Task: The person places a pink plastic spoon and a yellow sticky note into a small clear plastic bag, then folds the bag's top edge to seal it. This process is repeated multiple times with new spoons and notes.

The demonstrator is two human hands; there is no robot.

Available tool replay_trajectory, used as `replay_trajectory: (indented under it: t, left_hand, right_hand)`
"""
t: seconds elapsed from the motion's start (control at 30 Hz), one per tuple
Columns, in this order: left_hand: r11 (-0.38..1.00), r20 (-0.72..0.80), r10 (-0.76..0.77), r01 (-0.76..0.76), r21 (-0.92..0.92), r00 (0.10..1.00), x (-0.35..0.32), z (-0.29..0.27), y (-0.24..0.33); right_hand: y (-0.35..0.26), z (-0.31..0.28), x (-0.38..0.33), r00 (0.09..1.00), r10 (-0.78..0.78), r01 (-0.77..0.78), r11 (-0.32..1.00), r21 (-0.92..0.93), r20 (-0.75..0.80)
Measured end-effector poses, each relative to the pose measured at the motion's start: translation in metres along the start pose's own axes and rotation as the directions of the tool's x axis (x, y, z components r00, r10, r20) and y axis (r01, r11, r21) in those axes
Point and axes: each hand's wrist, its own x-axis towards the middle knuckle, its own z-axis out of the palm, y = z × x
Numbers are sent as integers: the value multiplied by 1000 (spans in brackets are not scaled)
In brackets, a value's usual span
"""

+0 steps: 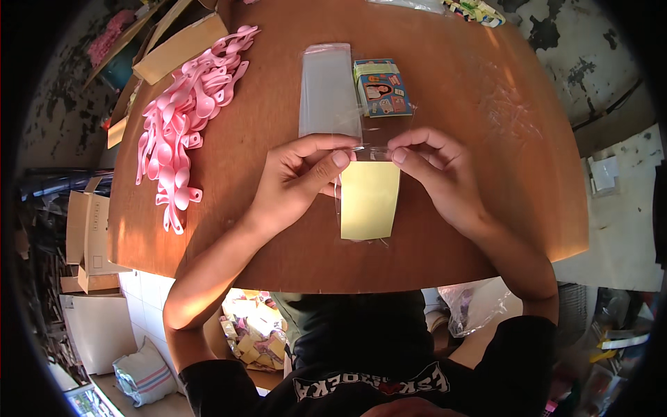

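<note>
Left hand point(295, 174): nearly closed at the tips, thumb and forefinger pinching the left part of the mouth of a clear bag point(375, 153); the other fingers curl behind

Right hand point(445, 167): same kind of pinch at the right part of the mouth, thumb toward the viewer, fingers bent. The two pinches are near each other but apart, with the strip of plastic running between them

Yellow card point(369, 201): directly below the two pinches, over the near half of the table point(292, 267), long side pointing toward the person. Clear plastic shows along its left side and just past its lower edge; it appears to lie inside the bag. Whether the lower end touches the wood, cannot tell

Beyond the hands: a stack of clear sleeves point(330, 90) lies flat, its near end close to the left fingers. Just right of it, a blue printed pack point(383, 90) with a pale yellow band across its far end

Left side of table: long loose heap of pink spoons point(184, 111), well apart from the left hand; an open cardboard box point(184, 55) stands by its far end

Right side: thin clear film point(511, 115) on the wood. Far edge: a yellow-green packet point(479, 12)

Floor, lower left: white striped sack point(144, 373)
</note>
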Motion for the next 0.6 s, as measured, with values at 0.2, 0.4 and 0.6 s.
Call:
replay_trajectory:
  t: [0.2,0.4,0.6]
  left_hand:
    - [994,52,56,-51,-97,997,1,-8,-8]
    - [989,79,98,-89,-115,992,-4,-16,-10]
    - [990,86,123,-117,-75,989,-7,-21,-12]
  right_hand:
    - [9,-5,2,984,-179,179,982,-54,-4]
    - [6,-7,3,960,-252,261,963,-64,118]
    - [4,-3,-1,962,-225,248,957,-150,157]
